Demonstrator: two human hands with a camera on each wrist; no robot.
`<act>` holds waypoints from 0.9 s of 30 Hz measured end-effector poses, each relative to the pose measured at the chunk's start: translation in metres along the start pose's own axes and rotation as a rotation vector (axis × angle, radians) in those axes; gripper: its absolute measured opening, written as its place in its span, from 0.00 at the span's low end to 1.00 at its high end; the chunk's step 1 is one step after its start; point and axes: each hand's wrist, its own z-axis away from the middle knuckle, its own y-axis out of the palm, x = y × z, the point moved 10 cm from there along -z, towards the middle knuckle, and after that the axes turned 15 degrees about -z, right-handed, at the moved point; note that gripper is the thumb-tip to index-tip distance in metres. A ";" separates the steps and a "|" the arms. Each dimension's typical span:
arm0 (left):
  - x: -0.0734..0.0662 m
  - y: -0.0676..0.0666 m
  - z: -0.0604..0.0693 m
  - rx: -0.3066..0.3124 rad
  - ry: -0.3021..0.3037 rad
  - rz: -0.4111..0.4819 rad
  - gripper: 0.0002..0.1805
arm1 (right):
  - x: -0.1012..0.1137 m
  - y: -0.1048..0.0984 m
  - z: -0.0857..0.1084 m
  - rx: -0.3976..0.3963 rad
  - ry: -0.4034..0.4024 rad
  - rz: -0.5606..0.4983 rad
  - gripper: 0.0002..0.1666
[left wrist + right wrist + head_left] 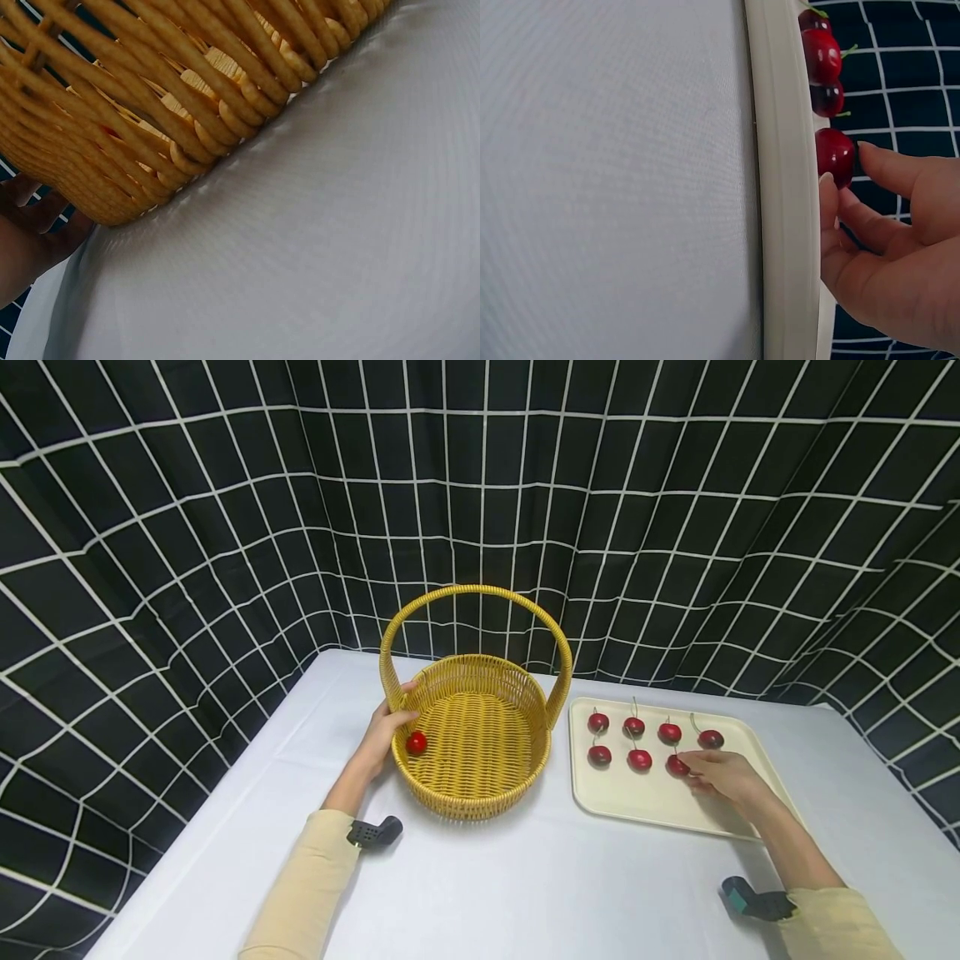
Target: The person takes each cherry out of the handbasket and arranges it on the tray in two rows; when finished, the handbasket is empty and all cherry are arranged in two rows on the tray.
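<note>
My left hand [385, 727] grips the left side of a yellow woven basket [543, 752] by its rim, near the foot of the tall arched handle [480, 589]. Inside the basket, against its left wall, lies one round red fruit [416, 742]. Over the right part of a cream tray [637, 810], my right hand [723, 777] has its fingertips around a dark red cherry [835, 154] in the front row. A thin gap shows between one fingertip and this cherry in the right wrist view. Only part of the left hand [30, 232] shows in the left wrist view.
Several more cherries with stems, such as the front-row cherry [639, 761], lie in two rows on the tray. Tray and basket stand on a white tablecloth [510, 885]. Behind and beside the table hangs a black curtain [450, 510] with white grid lines.
</note>
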 end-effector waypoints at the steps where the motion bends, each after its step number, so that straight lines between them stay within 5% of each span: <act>1: 0.001 0.000 -0.001 -0.004 0.004 -0.002 0.31 | 0.000 0.000 0.000 0.003 -0.002 -0.006 0.36; 27: 0.001 0.000 0.000 -0.024 0.018 -0.021 0.31 | -0.003 -0.006 0.000 0.013 -0.009 -0.100 0.41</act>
